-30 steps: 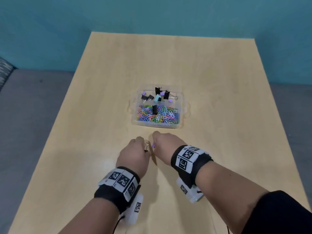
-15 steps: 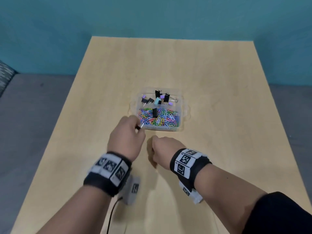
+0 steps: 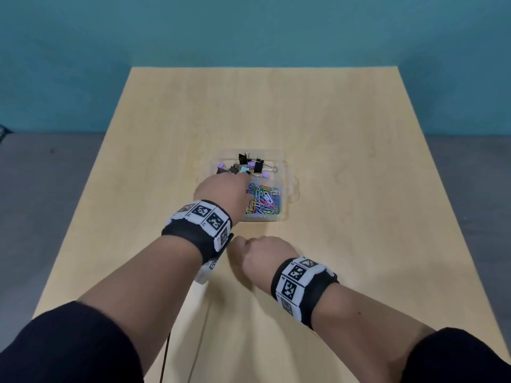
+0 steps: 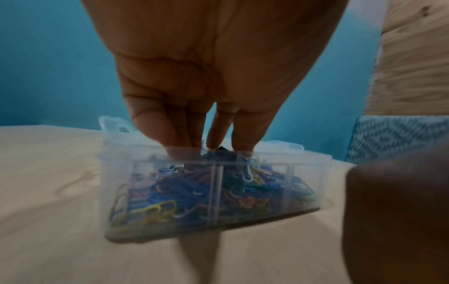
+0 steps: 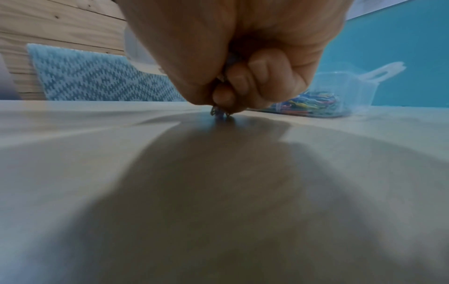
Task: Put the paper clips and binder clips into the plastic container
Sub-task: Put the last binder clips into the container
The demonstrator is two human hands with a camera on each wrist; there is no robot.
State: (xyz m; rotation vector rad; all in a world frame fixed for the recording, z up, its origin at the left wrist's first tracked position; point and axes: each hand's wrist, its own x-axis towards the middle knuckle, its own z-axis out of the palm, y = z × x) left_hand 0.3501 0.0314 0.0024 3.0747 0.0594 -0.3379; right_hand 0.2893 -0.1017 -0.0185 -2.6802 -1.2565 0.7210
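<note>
My left hand (image 3: 221,189) covers the near-left part of the container (image 3: 286,186), so I can't see what lies under it. Its fingertips (image 4: 213,144) dip behind the cloudy wall, and whether they pinch anything is hidden. My right hand (image 5: 243,76) curls over something small and blurred at the table (image 5: 73,134); I can't tell what.

A rectangular light wooden bench (image 3: 345,134) stands against a plain teal wall (image 3: 249,29), with grey floor (image 3: 41,175) on either side of it. A blue-and-white zigzag woven cushion (image 5: 97,76) lies beyond the bench edge, before a pale wooden plank wall (image 5: 60,23).
</note>
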